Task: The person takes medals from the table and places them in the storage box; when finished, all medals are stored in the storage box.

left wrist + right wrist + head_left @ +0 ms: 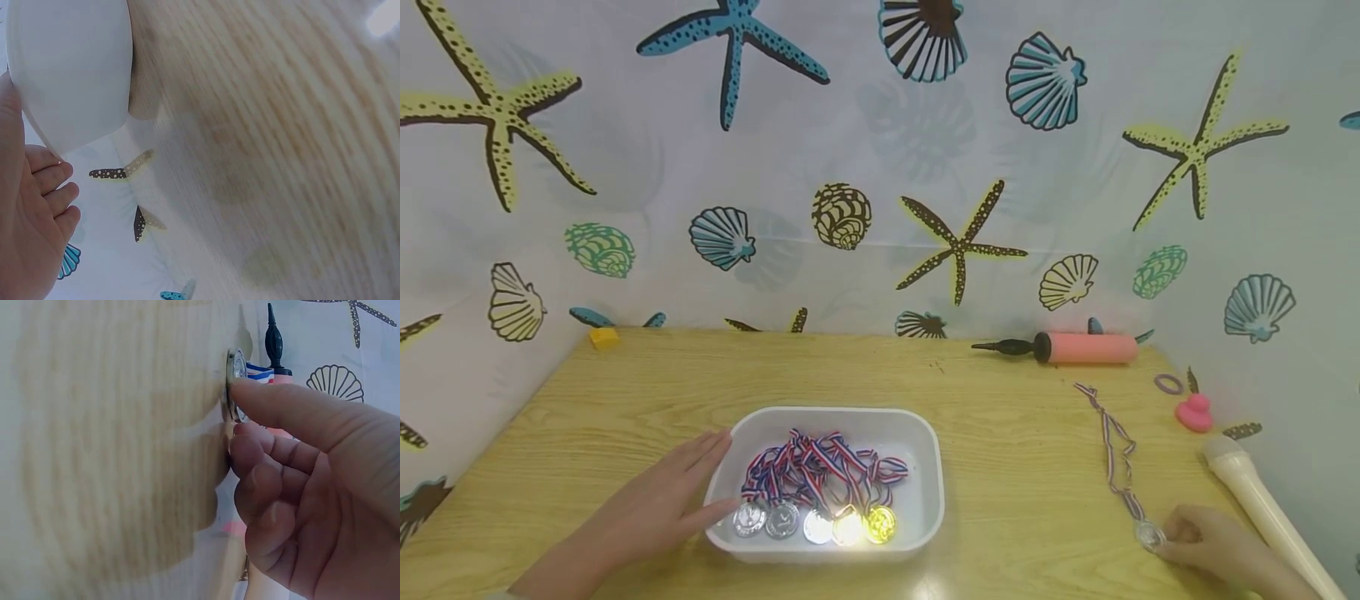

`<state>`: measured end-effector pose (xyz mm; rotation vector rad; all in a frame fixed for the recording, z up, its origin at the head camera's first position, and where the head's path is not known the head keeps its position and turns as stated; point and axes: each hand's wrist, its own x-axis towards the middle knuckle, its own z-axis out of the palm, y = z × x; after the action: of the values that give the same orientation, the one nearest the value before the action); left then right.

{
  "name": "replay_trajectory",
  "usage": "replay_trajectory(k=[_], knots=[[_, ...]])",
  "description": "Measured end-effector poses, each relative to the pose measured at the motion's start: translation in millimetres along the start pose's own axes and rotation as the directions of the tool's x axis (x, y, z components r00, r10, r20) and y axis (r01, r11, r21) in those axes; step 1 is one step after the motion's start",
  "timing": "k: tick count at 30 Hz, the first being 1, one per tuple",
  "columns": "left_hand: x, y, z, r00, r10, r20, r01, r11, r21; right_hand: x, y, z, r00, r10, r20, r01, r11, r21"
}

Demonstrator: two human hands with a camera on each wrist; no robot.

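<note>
The left hand [658, 500] is lying flat on the wood-grain worktop [1015, 467], fingers straight and relaxed, fingertips touching the outer wall of the white plastic tub [925, 450]. The tub is rectangular with rounded corners and a smooth, glossy rim. Inside it, just beyond those fingertips, a heap of medals [816, 521] is resting: round metallic discs, most silver and one gold, glinting under the light, with their red, white and blue woven ribbons tangled above them.

The right hand [1213, 546] is pinching a single silver medal [1148, 535] against the worktop; in the right wrist view the thumb is pressing on the disc's face while the other fingers [262, 487] are curling beneath. Its striped ribbon [1112, 442] is trailing in a thin line away from the hand toward the back of the worktop.

Just beside the right hand, on its outer side, a cream cylindrical microphone [1262, 500] is lying. Further beyond, a pink tubular hand pump [1082, 347] with a black nozzle, a small pink duck [1195, 412] and a thin ring [1168, 383] are sitting. Well beyond the left hand a yellow block [604, 337] is resting against the sea-life patterned backdrop [880, 167].
</note>
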<state>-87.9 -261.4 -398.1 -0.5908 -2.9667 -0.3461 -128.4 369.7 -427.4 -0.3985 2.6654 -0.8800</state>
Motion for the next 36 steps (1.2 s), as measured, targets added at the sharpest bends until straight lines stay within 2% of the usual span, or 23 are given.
replay_trajectory(k=[7, 16, 23, 27, 29, 36], knots=[[-2.9, 3.4, 0.4, 1.000, -0.008, 0.001, 0.008, 1.000, 0.004, 4.5, -4.0, 5.8, 0.995, -0.050, -0.085, 0.041, 0.993, -0.107], [-6.2, 8.3, 1.4, 1.000, -0.019, 0.000, 0.019, 1.000, 0.005, 8.5, -3.5, 3.4, 0.996, -0.045, -0.075, 0.036, 0.991, -0.127], [-7.8, 12.4, 2.6, 0.999, -0.043, 0.017, 0.044, 0.999, -0.002, 10.2, 4.7, 0.8, 0.995, -0.101, -0.022, 0.101, 0.994, -0.030], [-8.1, 12.0, 4.1, 0.999, -0.037, 0.010, 0.037, 0.999, 0.003, 12.5, 9.4, -0.6, 0.984, -0.179, -0.008, 0.179, 0.983, 0.043], [-8.4, 11.8, 4.9, 0.999, -0.034, 0.008, 0.034, 0.999, 0.004, 13.5, 10.6, -1.8, 0.982, -0.190, 0.004, 0.189, 0.978, 0.084], [-8.7, 10.5, 7.5, 0.999, -0.038, 0.011, 0.038, 0.999, 0.004, 16.2, 4.7, -9.1, 0.997, -0.047, 0.066, 0.031, 0.974, 0.224]])
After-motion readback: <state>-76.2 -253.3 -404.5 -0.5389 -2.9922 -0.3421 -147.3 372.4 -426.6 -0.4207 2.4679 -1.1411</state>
